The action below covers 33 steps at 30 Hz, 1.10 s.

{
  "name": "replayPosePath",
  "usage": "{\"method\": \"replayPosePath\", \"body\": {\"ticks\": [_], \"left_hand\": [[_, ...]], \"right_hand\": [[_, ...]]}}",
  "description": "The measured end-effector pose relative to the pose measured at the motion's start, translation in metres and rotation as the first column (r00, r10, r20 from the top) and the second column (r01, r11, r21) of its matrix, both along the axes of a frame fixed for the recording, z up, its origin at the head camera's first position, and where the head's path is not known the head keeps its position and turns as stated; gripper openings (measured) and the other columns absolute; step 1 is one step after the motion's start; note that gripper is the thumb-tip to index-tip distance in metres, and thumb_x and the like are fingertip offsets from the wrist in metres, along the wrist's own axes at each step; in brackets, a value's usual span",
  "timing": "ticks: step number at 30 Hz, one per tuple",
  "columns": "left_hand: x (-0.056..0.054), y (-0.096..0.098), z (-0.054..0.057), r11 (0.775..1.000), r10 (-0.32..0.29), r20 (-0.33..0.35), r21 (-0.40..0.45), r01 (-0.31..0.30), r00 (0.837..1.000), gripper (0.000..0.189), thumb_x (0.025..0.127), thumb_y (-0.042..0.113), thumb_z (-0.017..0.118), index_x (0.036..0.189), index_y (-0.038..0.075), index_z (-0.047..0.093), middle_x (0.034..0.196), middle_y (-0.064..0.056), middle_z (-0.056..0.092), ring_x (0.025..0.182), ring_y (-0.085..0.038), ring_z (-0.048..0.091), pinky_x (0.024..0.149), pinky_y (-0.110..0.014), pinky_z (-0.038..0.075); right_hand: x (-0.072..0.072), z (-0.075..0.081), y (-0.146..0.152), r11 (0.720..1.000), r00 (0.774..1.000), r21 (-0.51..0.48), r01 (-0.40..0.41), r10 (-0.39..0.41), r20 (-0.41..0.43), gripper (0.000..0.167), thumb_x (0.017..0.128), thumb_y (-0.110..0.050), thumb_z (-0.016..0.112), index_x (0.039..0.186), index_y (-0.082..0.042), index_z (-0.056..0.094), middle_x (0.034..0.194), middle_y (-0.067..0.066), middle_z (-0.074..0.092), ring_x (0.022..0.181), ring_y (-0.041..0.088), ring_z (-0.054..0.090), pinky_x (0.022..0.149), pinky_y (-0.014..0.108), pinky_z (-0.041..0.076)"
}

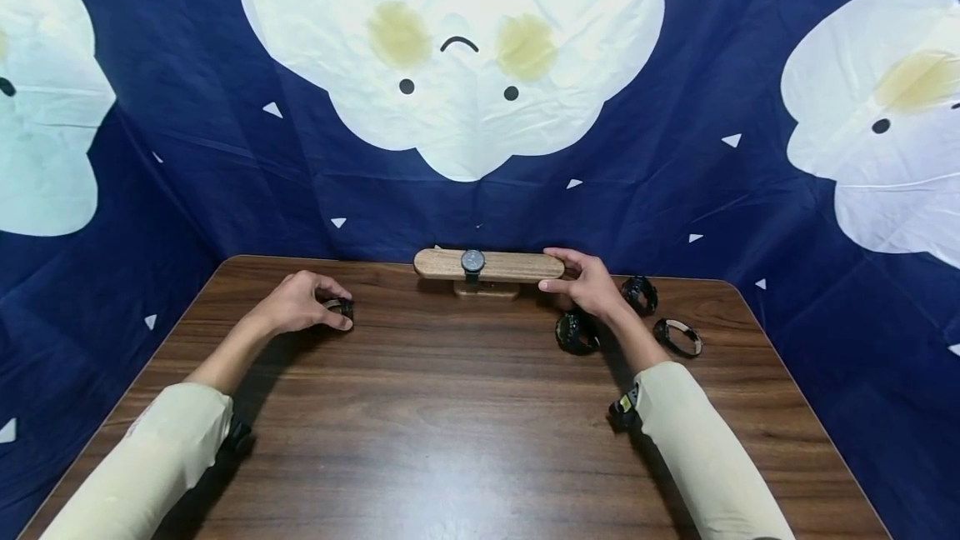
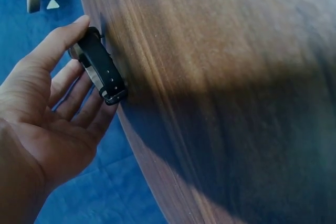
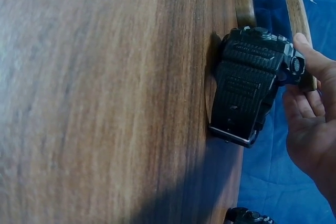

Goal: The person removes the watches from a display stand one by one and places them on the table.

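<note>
At the left of the table, my left hand (image 1: 303, 302) pinches a wristwatch (image 1: 341, 307) between thumb and fingers. The left wrist view shows that watch's black strap (image 2: 105, 69) with holes and a buckle; its face is mostly hidden. A wooden watch stand (image 1: 517, 267) with a rounded bar stands at the table's back edge, and a dark-faced watch (image 1: 472, 262) is strapped near the middle of it. My right hand (image 1: 588, 282) grips the bar's right end, thumb in front and fingers behind. Just below that hand rests a chunky black watch (image 1: 576, 333).
To the right of my right forearm lie another bulky black watch (image 1: 639, 295) and a thin watch with a looped strap (image 1: 678, 337). Behind the brown wooden table (image 1: 450, 407) hangs a blue cloth (image 1: 465, 215) with white cloud shapes.
</note>
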<state>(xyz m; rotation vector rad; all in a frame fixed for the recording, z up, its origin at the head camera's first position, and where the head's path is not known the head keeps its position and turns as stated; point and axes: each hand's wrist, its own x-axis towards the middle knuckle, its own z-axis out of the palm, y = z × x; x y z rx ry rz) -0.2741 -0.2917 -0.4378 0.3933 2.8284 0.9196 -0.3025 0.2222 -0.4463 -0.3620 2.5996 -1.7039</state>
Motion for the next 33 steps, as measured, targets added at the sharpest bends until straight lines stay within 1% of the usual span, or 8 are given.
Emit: {"method": "replayPosePath", "body": {"ticks": [8,15,18,20,22,24,28,33], "left_hand": [[-0.002,0.000,0.002,1.000,0.004,0.018,0.001,-0.004,1.000,0.059,0.078,0.040,0.103,0.124,0.008,0.083,0.120,-0.012,0.081,0.108,-0.030,0.067,0.094,-0.043,0.050],[-0.003,0.003,0.003,1.000,0.023,0.036,0.001,-0.023,0.999,0.061,0.081,0.044,0.101,0.126,0.007,0.082,0.130,-0.017,0.078,0.117,-0.036,0.068,0.101,-0.053,0.052],[-0.003,0.004,0.005,0.999,0.033,0.042,0.008,-0.033,0.999,0.061,0.083,0.044,0.099,0.127,0.007,0.081,0.134,-0.020,0.076,0.121,-0.039,0.068,0.090,-0.049,0.058],[-0.004,0.006,0.005,0.999,0.038,0.038,0.013,-0.039,0.999,0.060,0.084,0.044,0.098,0.128,0.006,0.080,0.135,-0.023,0.075,0.123,-0.042,0.069,0.079,-0.043,0.059],[-0.005,0.008,0.006,0.999,0.047,0.029,0.017,-0.048,0.998,0.060,0.085,0.043,0.098,0.129,0.006,0.080,0.133,-0.024,0.076,0.122,-0.041,0.070,0.075,-0.040,0.058],[-0.005,0.011,0.008,0.998,0.052,0.019,0.023,-0.052,0.998,0.061,0.087,0.043,0.097,0.130,0.004,0.079,0.130,-0.023,0.077,0.118,-0.041,0.071,0.082,-0.043,0.059],[-0.008,0.020,0.011,0.997,0.076,-0.011,0.035,-0.076,0.997,0.061,0.088,0.045,0.095,0.133,0.006,0.079,0.132,-0.018,0.077,0.119,-0.037,0.071,0.104,-0.055,0.054],[-0.012,0.037,0.015,0.989,0.093,-0.055,0.120,-0.086,0.994,0.065,0.089,0.045,0.095,0.136,0.004,0.077,0.138,-0.020,0.075,0.130,-0.040,0.066,0.111,-0.060,0.051]], "right_hand": [[0.000,0.001,0.000,1.000,1.000,0.013,0.009,-0.009,0.006,0.067,0.093,-0.009,0.091,0.155,-0.007,0.065,0.144,0.022,0.071,0.129,0.036,0.069,0.093,0.022,0.055],[-0.001,0.002,0.000,1.000,1.000,0.025,0.007,-0.007,0.001,0.066,0.093,-0.009,0.091,0.154,-0.007,0.066,0.144,0.020,0.072,0.129,0.035,0.069,0.094,0.024,0.055],[-0.001,0.002,0.000,1.000,1.000,0.026,0.014,-0.014,0.003,0.066,0.093,-0.009,0.092,0.153,-0.008,0.067,0.143,0.019,0.072,0.129,0.035,0.070,0.093,0.024,0.056],[0.000,0.002,0.001,1.000,1.000,0.026,0.017,-0.017,0.002,0.065,0.092,-0.009,0.092,0.153,-0.009,0.067,0.143,0.019,0.072,0.129,0.035,0.070,0.092,0.024,0.056],[0.000,0.002,0.001,0.999,1.000,0.028,0.019,-0.019,-0.002,0.065,0.092,-0.009,0.092,0.153,-0.009,0.067,0.143,0.018,0.072,0.129,0.035,0.069,0.092,0.024,0.056],[0.000,0.002,0.000,0.999,1.000,0.033,0.016,-0.016,-0.004,0.065,0.093,-0.009,0.091,0.153,-0.009,0.067,0.144,0.018,0.072,0.129,0.035,0.069,0.092,0.025,0.056],[0.001,0.002,0.000,0.999,1.000,0.036,0.020,-0.020,0.002,0.066,0.093,-0.011,0.092,0.153,-0.010,0.067,0.143,0.019,0.072,0.129,0.035,0.069,0.092,0.026,0.056],[0.002,0.001,0.000,0.999,1.000,0.031,0.021,-0.021,0.005,0.066,0.093,-0.012,0.092,0.154,-0.011,0.067,0.144,0.018,0.072,0.129,0.035,0.069,0.092,0.025,0.055]]}}
